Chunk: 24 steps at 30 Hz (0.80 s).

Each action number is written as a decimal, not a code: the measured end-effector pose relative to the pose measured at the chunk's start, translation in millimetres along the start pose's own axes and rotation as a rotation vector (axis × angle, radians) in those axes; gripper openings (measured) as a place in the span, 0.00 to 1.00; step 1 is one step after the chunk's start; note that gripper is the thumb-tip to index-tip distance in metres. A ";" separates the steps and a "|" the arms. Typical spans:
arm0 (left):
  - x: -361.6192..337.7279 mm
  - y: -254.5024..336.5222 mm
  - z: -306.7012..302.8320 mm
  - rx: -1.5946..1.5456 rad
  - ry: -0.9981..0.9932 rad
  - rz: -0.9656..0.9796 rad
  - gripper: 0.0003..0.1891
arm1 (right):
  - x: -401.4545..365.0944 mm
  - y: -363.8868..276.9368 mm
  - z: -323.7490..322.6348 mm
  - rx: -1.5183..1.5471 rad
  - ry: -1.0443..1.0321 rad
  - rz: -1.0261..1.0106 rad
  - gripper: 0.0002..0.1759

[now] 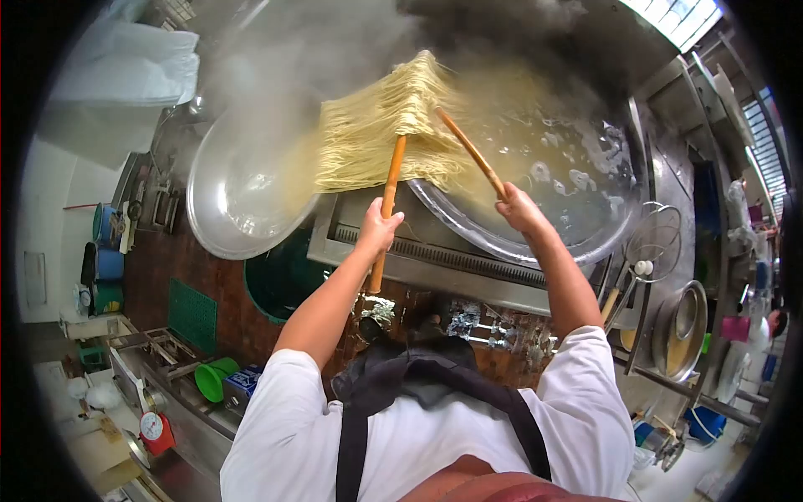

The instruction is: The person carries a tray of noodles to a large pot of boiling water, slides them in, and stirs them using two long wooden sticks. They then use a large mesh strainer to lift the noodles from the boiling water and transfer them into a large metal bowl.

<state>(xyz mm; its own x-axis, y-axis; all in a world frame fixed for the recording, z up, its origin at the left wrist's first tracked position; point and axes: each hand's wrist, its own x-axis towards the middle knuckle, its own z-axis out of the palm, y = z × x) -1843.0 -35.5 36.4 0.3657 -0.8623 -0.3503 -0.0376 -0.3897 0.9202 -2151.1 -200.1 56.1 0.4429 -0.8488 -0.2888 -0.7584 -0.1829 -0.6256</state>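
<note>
My left hand (380, 227) is closed around a long wooden stick (394, 167) that slants up and away from me. A thick sheet of pale yellow noodles (364, 138) hangs over its far part, spread between the metal basin and the big pot. My right hand (522, 209) grips a second wooden stick (471, 151), whose far tip is close to the right side of the noodles. Below the right hand lies the rim of a large round pot (477, 219) of cloudy, bubbling water. Steam blurs the far ends of the noodles.
A shiny metal basin (219, 230) stands at the left. A slotted steel ledge (452, 261) runs in front of the pot. Wire strainers (657, 243) lie at the right. A dark green tub (280, 280) is below, and a scale (152, 427) sits lower left.
</note>
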 end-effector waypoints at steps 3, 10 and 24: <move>-38.6 -15.9 -47.0 -0.041 0.046 0.089 0.17 | -36.5 -68.6 22.0 0.020 0.013 -0.070 0.16; -146.9 7.2 -199.9 -0.188 0.152 0.032 0.19 | -90.6 -242.7 77.5 -0.081 -0.030 -0.315 0.19; -143.4 -122.3 -405.0 0.057 0.224 -0.352 0.11 | -85.3 -239.4 147.0 -0.601 -0.141 -0.427 0.12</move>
<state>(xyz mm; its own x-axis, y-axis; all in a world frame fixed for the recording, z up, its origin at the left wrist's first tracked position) -1514.2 266.7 45.0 0.5585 -0.5841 -0.5889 0.0764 -0.6708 0.7377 -1937.0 -11.0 124.0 0.7833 -0.5794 -0.2253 -0.6198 -0.7556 -0.2120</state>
